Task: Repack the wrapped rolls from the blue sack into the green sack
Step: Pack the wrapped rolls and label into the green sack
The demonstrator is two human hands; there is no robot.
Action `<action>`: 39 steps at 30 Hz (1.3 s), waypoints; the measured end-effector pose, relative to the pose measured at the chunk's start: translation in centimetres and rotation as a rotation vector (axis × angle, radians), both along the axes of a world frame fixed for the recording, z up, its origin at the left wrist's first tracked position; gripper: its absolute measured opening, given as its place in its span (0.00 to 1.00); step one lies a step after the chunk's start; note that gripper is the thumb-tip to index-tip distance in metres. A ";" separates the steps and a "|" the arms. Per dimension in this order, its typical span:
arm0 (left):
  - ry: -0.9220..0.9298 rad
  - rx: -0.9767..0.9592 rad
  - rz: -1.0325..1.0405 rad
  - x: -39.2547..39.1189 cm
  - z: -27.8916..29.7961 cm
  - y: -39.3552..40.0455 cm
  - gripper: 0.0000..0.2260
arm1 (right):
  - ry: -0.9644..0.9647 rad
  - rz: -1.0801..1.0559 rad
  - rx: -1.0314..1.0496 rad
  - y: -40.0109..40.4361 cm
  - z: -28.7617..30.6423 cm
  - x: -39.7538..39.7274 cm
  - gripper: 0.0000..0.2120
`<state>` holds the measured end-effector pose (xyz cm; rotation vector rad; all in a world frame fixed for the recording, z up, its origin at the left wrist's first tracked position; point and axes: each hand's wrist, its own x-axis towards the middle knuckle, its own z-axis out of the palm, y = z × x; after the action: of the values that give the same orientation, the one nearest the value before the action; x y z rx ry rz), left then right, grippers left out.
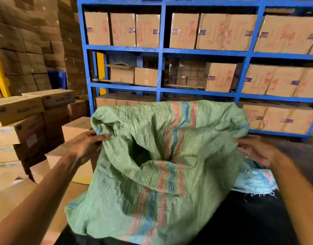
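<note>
A green woven sack [152,174] with red and blue stripes stands crumpled in front of me, its mouth held up and partly open, with a dark hollow in the middle. My left hand [85,144] grips the sack's rim on the left. At the right rim, my right hand [256,149] holds the cloth with its fingers curled on the edge. A frayed light blue sack [254,181] lies behind the green one at the right, mostly hidden. No wrapped rolls are visible.
A blue metal rack [161,50] filled with cardboard boxes stands straight ahead. Stacked cardboard boxes [19,121] rise at the left and lie below my left arm. A dark surface [249,218] lies under the sacks at the lower right.
</note>
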<state>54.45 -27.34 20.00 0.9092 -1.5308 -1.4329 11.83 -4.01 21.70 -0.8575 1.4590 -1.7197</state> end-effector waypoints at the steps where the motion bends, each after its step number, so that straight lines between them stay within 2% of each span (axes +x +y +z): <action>1: 0.015 -0.009 0.010 -0.4 -0.4 0.0 0.05 | 0.025 -0.031 0.027 -0.3 -0.6 0.0 0.20; 2: 0.019 -0.036 0.060 -0.7 -0.8 0.2 0.05 | 0.063 -0.073 0.072 -0.4 -0.9 0.2 0.17; 4: -0.070 -0.129 0.311 -0.1 -1.5 -0.9 0.07 | 0.151 -0.263 0.198 0.2 -0.9 -0.3 0.04; 6: -0.264 -0.214 0.592 1.5 -1.9 -1.9 0.08 | 0.263 -0.544 0.378 1.8 -0.8 -2.2 0.07; 8: -0.363 -0.159 0.652 2.8 -2.6 -2.8 0.12 | 0.269 -0.629 0.479 3.3 -1.2 -3.7 0.08; 10: -0.423 -0.105 0.509 2.9 -3.8 -3.7 0.11 | 0.229 -0.533 0.432 3.5 -1.8 -3.7 0.06; 12: -0.395 0.001 0.236 2.6 -3.9 -3.7 0.11 | 0.117 -0.328 0.331 3.4 -1.8 -2.5 0.03; 14: -0.156 0.138 -0.009 2.7 -3.3 -3.4 0.17 | -0.030 -0.156 0.196 3.2 -2.0 -2.0 0.15; 15: -0.019 0.192 -0.102 2.7 -2.8 -3.2 0.18 | -0.112 -0.137 0.109 3.1 -2.1 -2.3 0.20; 17: 0.140 0.214 -0.239 2.7 -1.9 -3.0 0.16 | -0.213 -0.167 -0.014 2.8 -2.2 -2.8 0.18; 20: 0.107 0.214 -0.298 2.7 -1.3 -3.1 0.16 | -0.237 -0.162 0.002 2.1 -2.1 -3.1 0.15; 21: 0.077 0.226 -0.302 2.6 -1.4 -3.2 0.19 | -0.206 -0.142 0.019 1.8 -2.0 -2.9 0.15; 23: 0.019 0.209 -0.290 2.4 -1.4 -3.1 0.35 | -0.155 -0.111 0.034 1.0 -1.3 -2.1 0.14; 25: 0.010 0.093 -0.290 2.4 -0.9 -2.8 0.43 | -0.068 -0.095 0.080 0.5 -0.5 -1.5 0.12; 27: -0.034 -0.071 -0.299 2.4 -0.2 -2.3 0.37 | 0.039 -0.049 0.137 0.2 0.4 -0.8 0.09; 29: -0.145 -0.198 -0.306 1.8 0.0 -1.8 0.20 | 0.100 -0.040 0.177 -0.2 0.7 -0.2 0.06; 30: -0.181 -0.247 -0.243 1.4 -0.1 -1.7 0.12 | 0.138 -0.075 0.211 -0.5 0.7 0.0 0.05; 32: -0.253 -0.356 0.021 1.2 -0.7 -2.7 0.09 | 0.273 -0.234 0.299 -0.5 0.6 0.0 0.03; 35: -0.498 -0.447 0.604 4.1 -1.7 -4.6 0.05 | 0.648 -0.708 0.484 1.2 -0.5 -3.7 0.07; 37: -0.550 -0.392 0.747 5.7 -2.6 -4.7 0.07 | 0.693 -0.881 0.513 2.5 -2.1 -6.4 0.10; 39: -0.520 -0.335 0.718 5.0 -3.6 -4.0 0.09 | 0.691 -0.981 0.480 2.8 -3.4 -7.7 0.05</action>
<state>59.44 -31.36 16.35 1.4903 -1.5002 -0.4288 4.09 -1.25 18.35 -0.4850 2.9673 -1.5806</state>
